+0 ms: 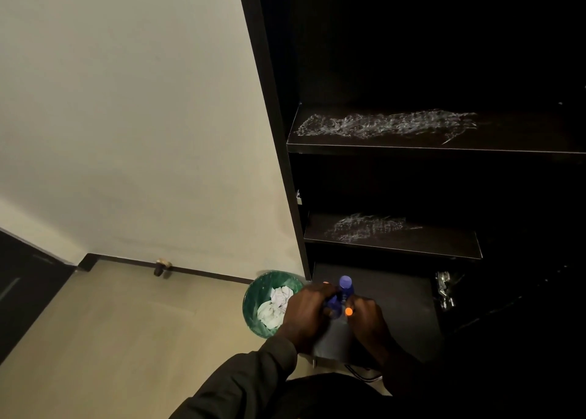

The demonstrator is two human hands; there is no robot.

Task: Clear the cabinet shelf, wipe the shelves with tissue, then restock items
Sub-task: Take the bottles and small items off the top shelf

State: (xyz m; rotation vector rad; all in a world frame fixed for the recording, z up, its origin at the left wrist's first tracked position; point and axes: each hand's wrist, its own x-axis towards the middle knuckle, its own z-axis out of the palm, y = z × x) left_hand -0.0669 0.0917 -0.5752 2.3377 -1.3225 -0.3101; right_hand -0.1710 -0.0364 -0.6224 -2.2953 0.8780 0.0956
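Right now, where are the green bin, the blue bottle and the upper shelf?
Green bin (250, 304): head view, on its left rim.
Blue bottle (345, 284): head view, on its cap.
Upper shelf (523, 133): head view, on its bare right surface.

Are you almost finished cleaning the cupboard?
Partly. The upper shelf and lower shelf are cleared and streaked from wiping; used tissue is in the bin. Both hands, left hand and right hand, hold blue bottles. Restocking remains.

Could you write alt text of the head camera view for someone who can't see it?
Both hands, left hand and right hand, grip blue bottles low before a dark cabinet whose two shelves show white streaks; a green bin holds crumpled tissue.
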